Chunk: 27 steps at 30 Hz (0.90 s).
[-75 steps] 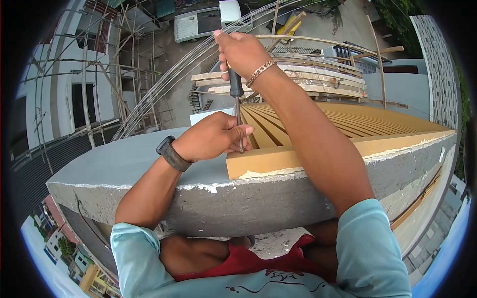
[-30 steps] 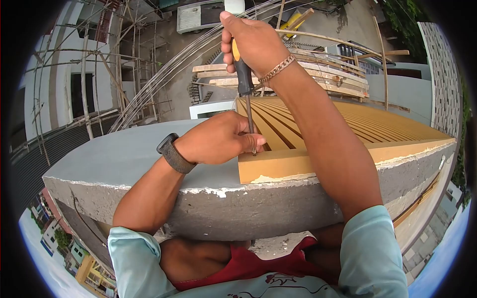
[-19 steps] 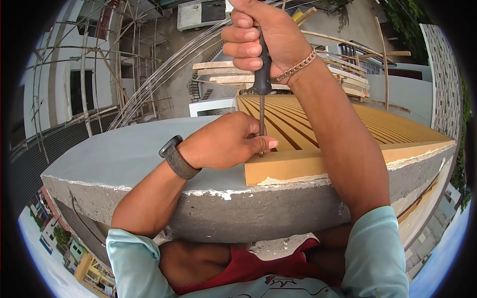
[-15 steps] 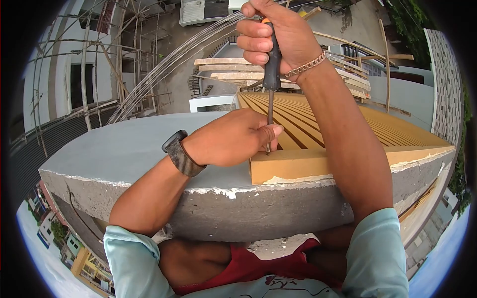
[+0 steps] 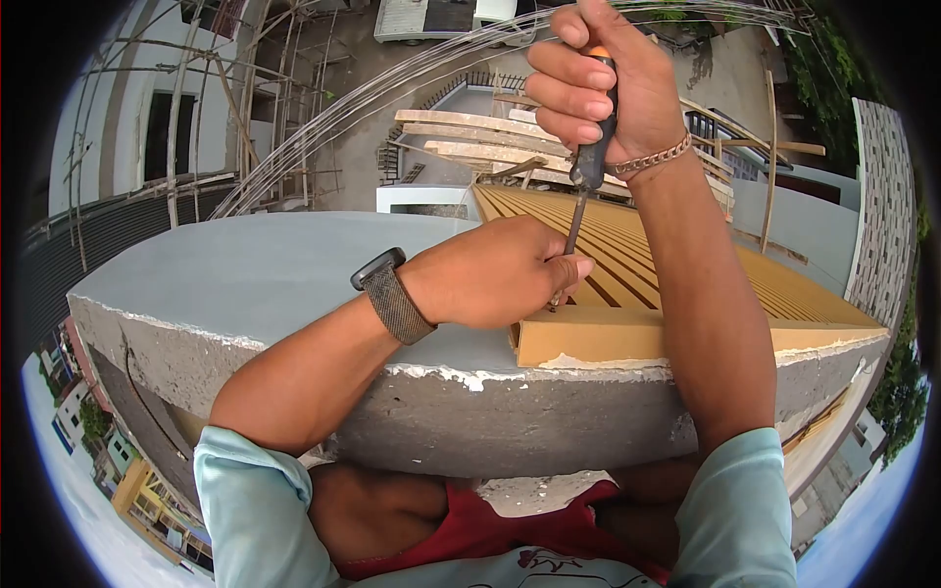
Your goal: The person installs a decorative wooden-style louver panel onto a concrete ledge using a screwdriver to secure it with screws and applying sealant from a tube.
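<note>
A screwdriver (image 5: 576, 223) with a black and orange handle leans, its top tipped to the right. My right hand (image 5: 637, 103) is wrapped round the handle. Low on the shaft, the thumb and fingers of my left hand (image 5: 495, 269) pinch together close to the tip. That tip meets the top face of a tan ribbed panel (image 5: 608, 335) near its left end. Whether a screw sits under the tip is too small and partly hidden to tell. My left wrist wears a dark watch, my right a chain bracelet.
Beneath lies a grey concrete ledge (image 5: 274, 260) with a rough, chipped near edge. Past it is a drop to ground level, with stacked timber planks (image 5: 470, 127) and a parked vehicle (image 5: 431, 18). Wires (image 5: 338, 118) run across beyond the ledge; scaffolding poles (image 5: 176, 127) stand at left.
The screwdriver has gone from nearly upright to leaning, its handle shifted right with my right hand. My left hand still pinches the shaft. The whole view has shifted slightly.
</note>
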### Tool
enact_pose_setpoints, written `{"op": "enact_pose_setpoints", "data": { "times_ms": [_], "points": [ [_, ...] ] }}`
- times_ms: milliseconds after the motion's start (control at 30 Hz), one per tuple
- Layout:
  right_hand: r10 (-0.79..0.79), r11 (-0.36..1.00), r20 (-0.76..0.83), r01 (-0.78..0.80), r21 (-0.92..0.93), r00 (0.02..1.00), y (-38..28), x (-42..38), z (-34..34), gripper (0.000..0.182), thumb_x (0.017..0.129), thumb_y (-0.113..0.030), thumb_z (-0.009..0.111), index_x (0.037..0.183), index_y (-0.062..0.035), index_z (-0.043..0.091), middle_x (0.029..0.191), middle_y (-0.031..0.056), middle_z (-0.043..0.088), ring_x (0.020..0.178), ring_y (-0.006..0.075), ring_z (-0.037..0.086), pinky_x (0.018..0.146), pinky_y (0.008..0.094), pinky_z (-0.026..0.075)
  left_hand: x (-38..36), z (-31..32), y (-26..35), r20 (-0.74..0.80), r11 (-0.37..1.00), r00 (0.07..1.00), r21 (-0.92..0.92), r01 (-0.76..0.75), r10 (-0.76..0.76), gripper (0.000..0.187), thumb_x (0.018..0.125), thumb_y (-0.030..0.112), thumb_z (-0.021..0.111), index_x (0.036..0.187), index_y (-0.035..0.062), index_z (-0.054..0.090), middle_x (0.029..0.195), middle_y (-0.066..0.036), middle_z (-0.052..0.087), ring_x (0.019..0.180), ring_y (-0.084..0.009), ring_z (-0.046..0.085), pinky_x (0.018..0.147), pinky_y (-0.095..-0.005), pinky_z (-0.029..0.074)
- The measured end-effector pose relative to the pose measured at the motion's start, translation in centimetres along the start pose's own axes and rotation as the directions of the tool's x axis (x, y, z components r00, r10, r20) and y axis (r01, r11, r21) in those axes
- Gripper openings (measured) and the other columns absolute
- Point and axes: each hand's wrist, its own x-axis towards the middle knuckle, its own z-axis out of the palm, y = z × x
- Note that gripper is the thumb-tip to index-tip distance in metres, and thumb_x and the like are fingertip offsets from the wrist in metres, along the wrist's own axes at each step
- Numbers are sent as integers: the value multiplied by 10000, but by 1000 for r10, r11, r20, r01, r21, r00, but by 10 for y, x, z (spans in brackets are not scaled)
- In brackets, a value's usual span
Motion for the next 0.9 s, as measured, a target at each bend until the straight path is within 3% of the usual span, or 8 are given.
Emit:
{"op": "enact_pose_setpoints", "data": {
  "times_ms": [133, 200, 233, 300, 500, 633, 767, 900],
  "points": [
    [37, 998, 1, -37, 53, 999, -7, -6, 6, 283, 934, -313, 498, 923, -37, 560, 808, 75, 572, 708, 166, 537, 637, 309, 457, 2, -1, -4, -21, 999, 1000, 38, -15, 16, 404, 948, 327, 484, 791, 2, 664, 630, -85, 593, 588, -152, 542, 590, -306, 447],
    [26, 978, -47, -35, -207, 999, -9, -10, 9, 294, 932, -325, 501, 916, -38, 559, 808, 76, 570, 709, 170, 537, 646, 317, 458, 1, -2, 0, -11, 1000, 1000, 30, -4, 4, 402, 948, 328, 485, 797, 1, 665, 650, -85, 605, 597, -152, 547, 596, -303, 450],
    [-145, 719, -75, 52, -693, 987, 3, -4, 2, 337, 947, -285, 466, 1100, -21, 608, 1010, 129, 634, 908, 217, 584, 810, 350, 467, 1, -2, 1, 4, 1000, 1000, 22, 12, -12, 401, 949, 328, 486, 804, 1, 666, 670, -86, 618, 605, -152, 551, 601, -301, 452],
    [-173, 711, -3, 123, -693, 985, 10, 0, -1, 364, 947, -288, 463, 1187, -40, 579, 1106, 143, 624, 998, 239, 577, 851, 355, 457, 1, -1, 0, 4, 1000, 1000, 29, 10, -10, 402, 946, 338, 494, 809, 2, 667, 675, -86, 621, 607, -150, 553, 603, -299, 453],
    [-12, 996, 22, 14, -86, 1000, -6, -6, 0, 273, 919, -299, 500, 942, -34, 559, 801, 68, 561, 712, 166, 530, 668, 318, 467, -1, -2, -5, 34, 998, 999, 54, -17, 15, 395, 927, 355, 540, 824, -3, 671, 674, -83, 622, 614, -136, 550, 608, -287, 452],
    [162, 929, 209, -220, 297, 964, -25, -12, 14, 386, 906, -380, 505, 749, -28, 526, 620, 28, 493, 493, 127, 486, 496, 286, 472, -2, -4, 4, 9, 997, 999, 60, 45, -46, 389, 912, 353, 571, 809, -8, 675, 642, -69, 601, 599, -123, 519, 593, -285, 435],
    [157, 986, -107, -161, -31, 982, -20, -9, 19, 395, 911, -382, 491, 759, -20, 540, 623, 28, 503, 517, 128, 504, 500, 289, 474, 0, 1, -4, -31, 1000, 999, -11, -16, 15, 398, 901, 365, 586, 795, -8, 675, 607, -51, 568, 574, -120, 486, 567, -293, 414],
    [158, 964, 28, -160, 213, 987, -14, -3, 16, 406, 910, -387, 491, 746, -18, 543, 612, 32, 507, 518, 132, 510, 504, 293, 473, 0, -3, -3, 11, 993, 997, 97, 69, -71, 399, 886, 368, 608, 796, -16, 668, 593, -44, 549, 573, -112, 474, 557, -291, 404]
  ]
}}
